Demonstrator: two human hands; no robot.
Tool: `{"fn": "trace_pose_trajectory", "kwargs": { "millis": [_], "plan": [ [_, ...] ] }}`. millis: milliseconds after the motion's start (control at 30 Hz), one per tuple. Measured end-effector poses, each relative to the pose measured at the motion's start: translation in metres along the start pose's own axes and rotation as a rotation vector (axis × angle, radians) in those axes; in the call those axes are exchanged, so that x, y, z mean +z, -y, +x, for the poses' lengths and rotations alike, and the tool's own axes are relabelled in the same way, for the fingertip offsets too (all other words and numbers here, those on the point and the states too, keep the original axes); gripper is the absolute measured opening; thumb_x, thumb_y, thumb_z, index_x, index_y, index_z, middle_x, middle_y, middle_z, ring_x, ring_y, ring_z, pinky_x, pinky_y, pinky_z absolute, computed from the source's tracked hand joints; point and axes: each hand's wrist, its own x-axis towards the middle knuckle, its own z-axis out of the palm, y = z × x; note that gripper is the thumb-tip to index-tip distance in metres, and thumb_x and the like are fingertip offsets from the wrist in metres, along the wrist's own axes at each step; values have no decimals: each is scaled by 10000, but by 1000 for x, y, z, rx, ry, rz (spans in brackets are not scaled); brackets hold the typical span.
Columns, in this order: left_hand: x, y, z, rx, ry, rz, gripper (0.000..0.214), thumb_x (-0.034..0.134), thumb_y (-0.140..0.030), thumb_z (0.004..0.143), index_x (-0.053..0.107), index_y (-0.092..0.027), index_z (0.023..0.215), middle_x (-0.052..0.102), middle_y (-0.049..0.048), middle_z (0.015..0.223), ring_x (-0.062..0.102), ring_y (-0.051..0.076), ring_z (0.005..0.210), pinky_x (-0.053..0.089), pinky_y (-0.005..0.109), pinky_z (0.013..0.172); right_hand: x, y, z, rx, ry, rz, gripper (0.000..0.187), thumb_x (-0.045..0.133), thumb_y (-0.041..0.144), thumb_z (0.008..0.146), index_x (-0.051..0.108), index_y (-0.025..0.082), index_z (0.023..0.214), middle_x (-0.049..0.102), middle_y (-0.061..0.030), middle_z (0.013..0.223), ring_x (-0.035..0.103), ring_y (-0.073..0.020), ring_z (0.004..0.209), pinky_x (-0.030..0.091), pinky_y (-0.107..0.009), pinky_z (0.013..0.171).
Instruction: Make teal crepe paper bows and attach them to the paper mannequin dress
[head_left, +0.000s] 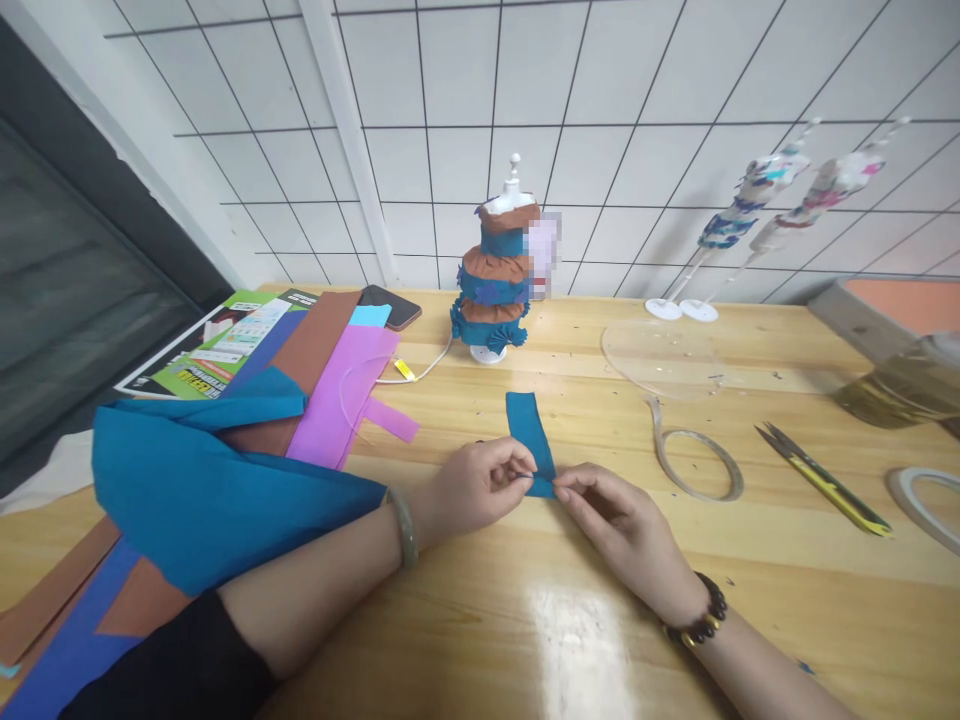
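Left hand (480, 482) first, since the head view is all we've got: thumb and fingertips are together, pinched on the left edge of a small teal strip (529, 430) close to its near end. Right hand (630, 530) is doing much the same on the right edge, thumb and finger closed on the material. So the strip sits between the two, right in front of the person, with its far part lying flat on the wooden table (450, 610). My guess is that gripping it from both sides keeps that narrow end level and stops it twisting. There looks to be a fold or crimp under the fingers, but honestly they cover too much of it to be sure.

Over on the left, a big teal sheet (217, 490) flops over the other coloured sheets, probably parked there so it's off the middle. Far side, near the wall, there's a little dress form (493, 268) wearing teal and brown tiers, standing where it's easy to look at. On the right lie a loose coil of tape (661, 445) and yellow-and-black scissors (825, 480), I'd say left there as handy for the right hand.
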Motion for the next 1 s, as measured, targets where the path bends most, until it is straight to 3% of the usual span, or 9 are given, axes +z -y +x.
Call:
{"fn": "trace_pose_trajectory", "kwargs": {
  "millis": [200,367,567,1000],
  "plan": [
    [-1,1,2,84,57,-18,200,448,-97,766,642,-142,781,613,38,759,548,115,723,427,222,682,0,7,2,-22,54,40,136,512,192,843,620,224,917,621,-41,912,579,-148,847,458,-271,755],
    [-2,-3,3,-31,70,-66,152,541,-170,742,651,-134,840,596,32,762,507,95,635,415,204,595,3,7,2,37,20,8,107,573,239,802,627,207,889,613,-37,816,552,-135,677,457,-263,627],
    [1,2,3,-115,51,-111,161,602,-211,711,662,-141,843,556,3,687,483,87,617,402,198,577,5,1,2,62,-39,-11,116,591,259,784,636,196,871,597,-26,728,544,-136,638,460,-264,592],
    [2,4,4,-124,12,-172,163,631,-245,712,677,-141,829,587,19,713,488,90,623,406,208,574,1,4,4,-6,-44,-61,147,558,288,805,660,201,865,643,-56,766,584,-153,643,489,-276,583]
  ]
}}
